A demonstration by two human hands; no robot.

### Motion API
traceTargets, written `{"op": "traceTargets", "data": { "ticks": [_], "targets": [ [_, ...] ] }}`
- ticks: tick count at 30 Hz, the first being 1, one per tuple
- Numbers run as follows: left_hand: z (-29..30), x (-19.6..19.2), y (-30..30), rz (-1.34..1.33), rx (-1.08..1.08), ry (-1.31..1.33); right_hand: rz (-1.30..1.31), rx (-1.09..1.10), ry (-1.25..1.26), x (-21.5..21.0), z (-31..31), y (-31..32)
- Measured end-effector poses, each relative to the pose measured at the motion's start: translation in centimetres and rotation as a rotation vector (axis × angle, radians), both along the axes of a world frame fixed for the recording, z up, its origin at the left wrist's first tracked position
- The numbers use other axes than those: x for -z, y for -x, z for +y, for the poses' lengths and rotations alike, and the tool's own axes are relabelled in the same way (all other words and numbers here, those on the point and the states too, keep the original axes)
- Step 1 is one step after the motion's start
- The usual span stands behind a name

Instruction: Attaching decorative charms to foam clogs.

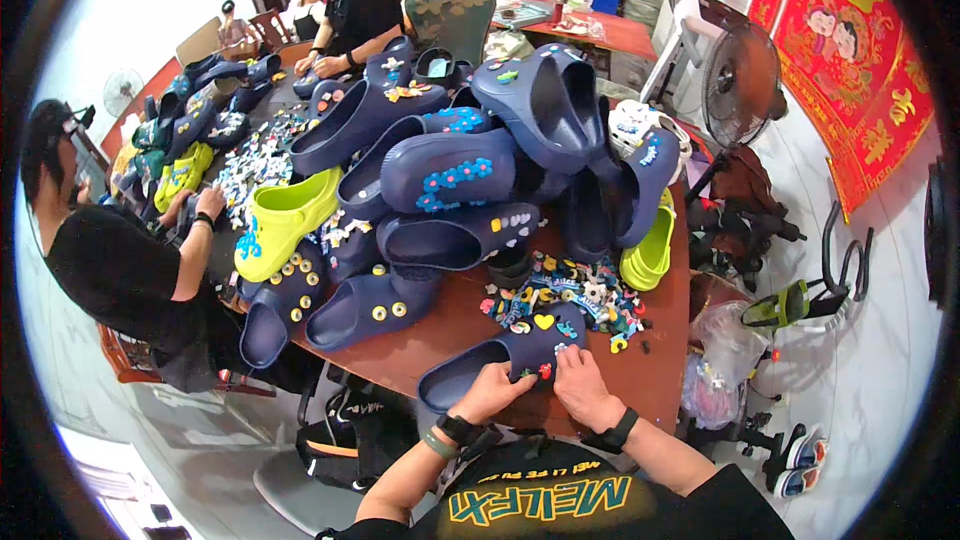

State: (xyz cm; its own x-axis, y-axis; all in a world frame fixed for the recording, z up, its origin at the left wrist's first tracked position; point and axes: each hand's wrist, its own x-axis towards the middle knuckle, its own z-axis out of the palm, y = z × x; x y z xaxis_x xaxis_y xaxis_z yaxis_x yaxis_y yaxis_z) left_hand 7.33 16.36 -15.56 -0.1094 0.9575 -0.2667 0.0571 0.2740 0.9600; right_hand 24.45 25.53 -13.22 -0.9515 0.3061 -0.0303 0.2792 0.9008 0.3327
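A navy foam clog [465, 372] lies on its sole at the near edge of the table, its toe toward the right. On its upper sit a yellow heart charm [543, 321] and a red charm [545, 371]. My left hand [490, 393] closes on the clog's near side, thumb against the upper. At the toe, my right hand [583, 387] has its fingers pinched at a small pale shoe charm [560, 348], partly covered by the fingertips. Just beyond the clog spreads a heap of colourful loose charms [590, 292].
Navy clogs [445, 172] pile high across the brown table [400, 360], with lime green clogs [290, 220] among them. A co-worker [130, 270] sits at the left; another person [355, 10] stands beyond the pile. A fan [740, 85] and a plastic bag [722, 350] are at the right.
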Motion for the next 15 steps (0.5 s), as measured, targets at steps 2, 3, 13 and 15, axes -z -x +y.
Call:
{"op": "traceTargets", "data": {
  "ticks": [2, 3, 13, 15],
  "targets": [
    [0.0, 0.8, -0.4, 0.204, 0.001, -0.002, 0.018, 0.046, 0.014, 0.1, 0.0, -0.3],
    [-0.1, 1.4, -0.7, 0.327, -0.042, -0.106, 0.115, 0.087, 0.132, 0.7, 0.4, -0.6],
    [-1.5, -7.3, 1.8, -0.146, -0.136, -0.027, 1.033, 0.431, 0.714, 4.2, 1.4, -8.7],
    [-0.9, -12.1, 2.5, -0.273, -0.218, -0.043, 0.942, 0.470, 0.749, 5.5, 0.9, -10.0]
  ]
}}
